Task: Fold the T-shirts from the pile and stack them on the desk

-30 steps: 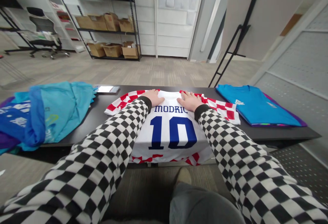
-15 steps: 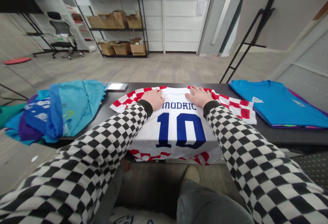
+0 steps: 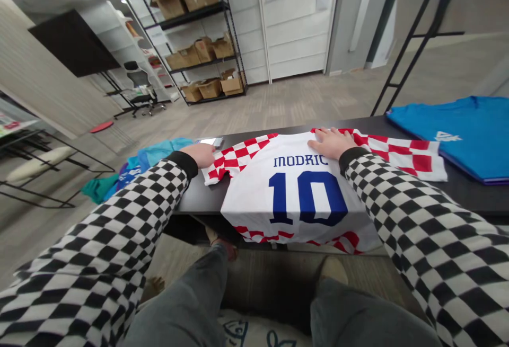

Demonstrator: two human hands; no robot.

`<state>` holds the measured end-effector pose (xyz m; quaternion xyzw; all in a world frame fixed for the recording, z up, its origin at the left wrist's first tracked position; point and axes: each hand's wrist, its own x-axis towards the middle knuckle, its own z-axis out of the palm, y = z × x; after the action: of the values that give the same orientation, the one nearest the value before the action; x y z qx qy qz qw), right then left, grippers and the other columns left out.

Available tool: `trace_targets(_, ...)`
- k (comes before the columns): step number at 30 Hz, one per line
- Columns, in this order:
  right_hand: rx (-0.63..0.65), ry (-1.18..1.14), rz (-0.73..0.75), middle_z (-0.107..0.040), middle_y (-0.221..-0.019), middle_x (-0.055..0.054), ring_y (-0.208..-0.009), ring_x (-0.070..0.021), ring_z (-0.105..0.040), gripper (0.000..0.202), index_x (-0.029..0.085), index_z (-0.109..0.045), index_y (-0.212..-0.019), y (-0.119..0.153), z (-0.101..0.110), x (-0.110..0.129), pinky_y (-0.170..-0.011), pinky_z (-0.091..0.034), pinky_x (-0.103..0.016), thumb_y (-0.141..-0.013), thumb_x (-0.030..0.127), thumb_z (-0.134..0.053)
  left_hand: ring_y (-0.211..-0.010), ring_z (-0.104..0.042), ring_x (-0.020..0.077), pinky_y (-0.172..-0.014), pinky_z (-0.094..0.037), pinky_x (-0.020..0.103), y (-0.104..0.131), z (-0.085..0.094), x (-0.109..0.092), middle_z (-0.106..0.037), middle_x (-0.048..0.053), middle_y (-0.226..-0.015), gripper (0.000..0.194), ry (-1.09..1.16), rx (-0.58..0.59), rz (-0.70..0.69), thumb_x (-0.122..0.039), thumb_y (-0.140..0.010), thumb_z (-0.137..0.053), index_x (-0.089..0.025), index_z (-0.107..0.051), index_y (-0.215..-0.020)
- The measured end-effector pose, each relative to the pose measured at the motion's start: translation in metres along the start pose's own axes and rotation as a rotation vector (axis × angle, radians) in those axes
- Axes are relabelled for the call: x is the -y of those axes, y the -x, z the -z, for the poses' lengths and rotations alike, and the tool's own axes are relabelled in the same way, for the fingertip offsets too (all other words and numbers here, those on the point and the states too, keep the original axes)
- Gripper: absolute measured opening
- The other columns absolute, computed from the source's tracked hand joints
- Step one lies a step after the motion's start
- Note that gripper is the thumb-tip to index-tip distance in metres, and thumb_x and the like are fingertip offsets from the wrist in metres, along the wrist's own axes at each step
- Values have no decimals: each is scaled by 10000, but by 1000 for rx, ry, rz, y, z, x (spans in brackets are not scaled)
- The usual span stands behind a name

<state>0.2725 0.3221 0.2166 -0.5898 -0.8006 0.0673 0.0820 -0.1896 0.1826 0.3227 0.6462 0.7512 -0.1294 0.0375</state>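
Observation:
A white football jersey (image 3: 254,190) with red-and-white checked sleeves lies back side up, its lower part hanging over the table's near edge. It bears "MODRIC" and a blue number 10. My right hand (image 3: 332,143) rests flat on the upper right of the jersey, fingers spread near the collar. At the outer end of the left sleeve, my left hand (image 3: 201,154) is closed on the cuff, with its fingertips partly hidden. That sleeve is slightly bunched beside the hand, while the right sleeve stretches out flat.
On the dark table (image 3: 199,196), a folded blue shirt (image 3: 473,135) lies on a stack at the right. A heap of blue and teal clothes (image 3: 163,151) is at the left, partly behind my arm. Near it lies a phone (image 3: 212,141). A shelf with boxes (image 3: 209,87) stands beyond.
My left hand has moved from the jersey's left shoulder out to the sleeve end. My right hand stays near the collar. The view has tilted and turned left.

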Motion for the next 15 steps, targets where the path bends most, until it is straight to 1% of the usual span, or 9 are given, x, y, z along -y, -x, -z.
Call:
trace_targets(2, -2, 3, 1, -377, -1910, -132, -1738, -491, -323, 836, 265, -486, -1796, 0, 0, 0, -1379, -197, -827, -1108, 728, -371, -1544, -648, 371, -1335, -472, 466, 2, -16, -8, -716, 177, -1634, 656, 67, -61, -23, -521, -1102, -438, -155, -737, -1557)
trace_targets(4, 1, 9, 1, -380, -1910, -124, -1737, -489, -327, 832, 271, -483, -1797, 1, 1, 0, -1380, -206, -824, -1108, 723, -377, -1633, -577, 308, -1357, -443, 405, 2, -37, -16, -636, 125, -1738, 677, 118, -46, -33, -506, -1151, -312, -206, -669, -1642)
trace_targets(6, 6, 11, 2, -381, -1910, -120, -1736, -488, -329, 826, 274, -481, -1798, 1, 2, 0, -1380, -206, -827, -1109, 718, -379, -1737, -435, 278, -1393, -386, 397, 0, -56, -18, -486, 124, -1855, 719, 155, -37, -13, -508, -1173, -242, -202, -557, -1742)
trace_targets(8, 11, 7, -1, -378, -1910, -126, -1739, -489, -324, 828, 267, -481, -1799, 2, 3, 0, -1380, -197, -831, -1109, 715, -382, -1794, -304, 246, -1426, -318, 404, -3, -68, -15, -340, 136, -1922, 750, 188, -48, 3, -493, -1185, -188, -174, -425, -1821)
trace_targets(9, 11, 3, -1, -378, -1910, -129, -1740, -490, -321, 831, 262, -482, -1799, 2, 3, 1, -1380, -193, -833, -1109, 715, -385, -1803, -272, 228, -1434, -291, 396, -5, -72, -11, -302, 135, -1935, 758, 201, -53, 1, -483, -1188, -165, -166, -385, -1840)
trace_targets(11, 11, -4, -3, -377, -1910, -131, -1741, -495, -320, 833, 258, -487, -1797, 2, 3, 1, -1378, -190, -835, -1106, 714, -394, -1814, -227, 215, -1445, -240, 376, -7, -75, -2, -256, 137, -1946, 783, 194, -50, -31, -505, -1180, -187, -143, -346, -1856)
trace_targets(13, 6, -12, -1, -374, -1912, -122, -1742, -495, -319, 833, 267, -494, -1794, 1, 3, 0, -1382, -188, -828, -1102, 720, -400, -1821, -204, 243, -1451, -223, 391, -10, -71, 7, -225, 147, -1950, 834, 138, -37, -75, -544, -1150, -255, -111, -331, -1859)
trace_targets(14, 5, -16, -1, -371, -1914, -116, -1745, -493, -314, 834, 272, -495, -1794, 1, 2, 0, -1386, -185, -822, -1100, 725, -401, -1813, -242, 263, -1445, -250, 400, -11, -68, 12, -255, 148, -1941, 859, 102, -33, -92, -562, -1124, -305, -111, -350, -1854)
trace_targets(15, 5, -20, -2, -366, -1917, -110, -1749, -490, -309, 835, 276, -494, -1795, 0, 2, 0, -1391, -179, -815, -1099, 729, -400, -1783, -336, 285, -1422, -310, 399, -14, -63, 16, -339, 145, -1915, 873, 72, -33, -91, -577, -1086, -380, -129, -408, -1836)
